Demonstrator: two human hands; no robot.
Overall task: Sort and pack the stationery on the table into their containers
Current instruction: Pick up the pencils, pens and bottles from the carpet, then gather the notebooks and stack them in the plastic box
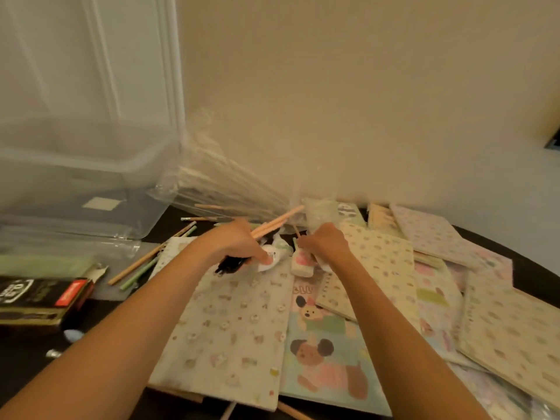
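Observation:
My left hand (239, 242) grips a bundle of peach pencils (278, 221) that stick out up and right, along with some dark pens (228, 265), and its fingers press a small white item (271, 259). My right hand (325, 242) is closed over small items next to a pink-and-white eraser (303, 262); what it holds is blurred. Both hands hover over patterned notebooks (236, 322) spread across the dark table. Loose pencils (136, 263) lie to the left. A clear plastic bin (75, 183) stands at the back left.
A dark box with a red label (39, 298) lies at the left edge. Clear plastic packaging (218, 180) leans on the wall behind the hands. More notebooks (439, 268) overlap on the right. A cartoon-bear folder (327, 353) lies in front.

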